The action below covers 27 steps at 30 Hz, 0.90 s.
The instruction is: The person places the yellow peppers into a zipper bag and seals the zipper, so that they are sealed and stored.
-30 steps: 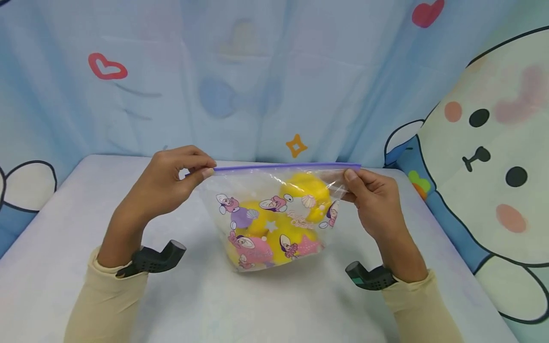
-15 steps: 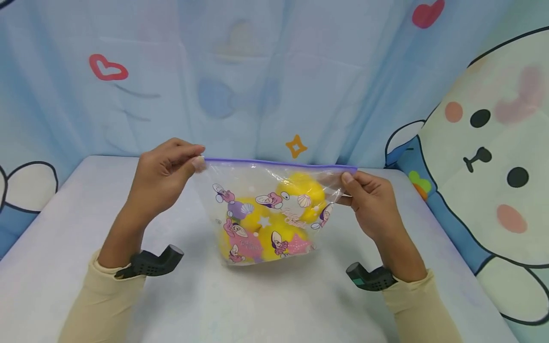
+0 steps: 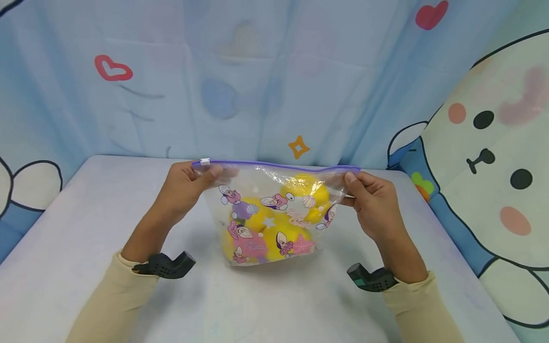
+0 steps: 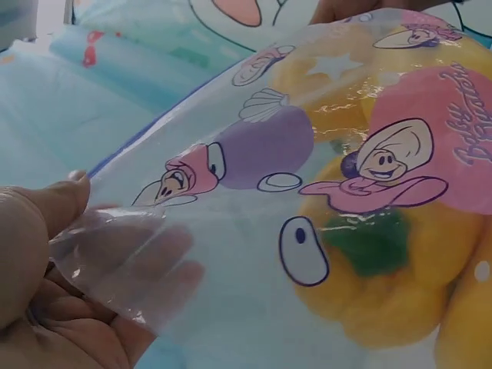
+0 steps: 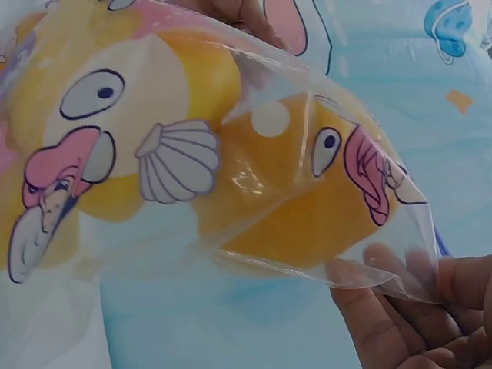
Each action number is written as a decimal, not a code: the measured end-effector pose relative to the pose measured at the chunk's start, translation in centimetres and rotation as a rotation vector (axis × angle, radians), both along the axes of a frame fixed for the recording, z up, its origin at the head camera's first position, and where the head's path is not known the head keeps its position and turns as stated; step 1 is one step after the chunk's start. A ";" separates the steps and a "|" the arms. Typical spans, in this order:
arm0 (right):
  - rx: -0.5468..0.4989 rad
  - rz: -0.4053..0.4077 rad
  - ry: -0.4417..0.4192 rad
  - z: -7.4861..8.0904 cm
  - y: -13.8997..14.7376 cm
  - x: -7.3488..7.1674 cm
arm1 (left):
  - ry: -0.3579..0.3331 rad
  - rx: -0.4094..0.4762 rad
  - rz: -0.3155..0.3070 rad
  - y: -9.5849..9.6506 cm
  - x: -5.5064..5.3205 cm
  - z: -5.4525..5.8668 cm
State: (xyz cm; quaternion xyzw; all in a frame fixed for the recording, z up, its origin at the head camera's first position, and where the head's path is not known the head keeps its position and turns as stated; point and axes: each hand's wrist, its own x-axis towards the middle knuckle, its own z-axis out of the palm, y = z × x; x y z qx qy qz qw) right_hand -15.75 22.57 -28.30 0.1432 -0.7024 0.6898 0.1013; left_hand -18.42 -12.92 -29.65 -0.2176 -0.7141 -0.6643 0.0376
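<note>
A clear slider zip bag printed with pink cartoon characters hangs between the hands, its purple zip strip along the top. Inside lie several yellow bell peppers, one showing a green stem through the plastic. The left hand pinches the bag's upper left corner, thumb in front and fingers behind the film. Just above that thumb sits the white slider, at the left end of the strip. At the upper right corner, the right hand grips the bag between thumb and fingers.
The bag is over a white-covered table. A pale blue curtain with hearts and stars hangs behind the table, and a large cartoon animal print fills the right side. Each wrist wears a black camera.
The left hand first slid left along the zip strip, then let go of the slider, uncovering it, and moved slightly down to the corner film. The right hand stays about where it was.
</note>
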 end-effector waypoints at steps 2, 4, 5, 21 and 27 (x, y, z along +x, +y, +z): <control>0.043 -0.011 -0.004 0.1 0.2 0.1 | 0.017 -0.020 -0.027 0.3 0.1 0.0; 0.104 -0.007 0.008 0.3 0.5 0.4 | 0.061 -0.045 -0.032 0.3 0.5 0.2; 0.135 0.000 0.024 0.5 0.6 0.5 | 0.081 -0.053 -0.044 0.2 0.7 0.3; 0.179 0.097 -0.078 1.2 1.2 1.0 | -0.107 -0.012 -0.108 0.3 0.0 0.3; 0.119 0.012 -0.198 -0.9 0.4 -1.1 | -0.286 0.101 -0.073 0.3 -2.1 -1.2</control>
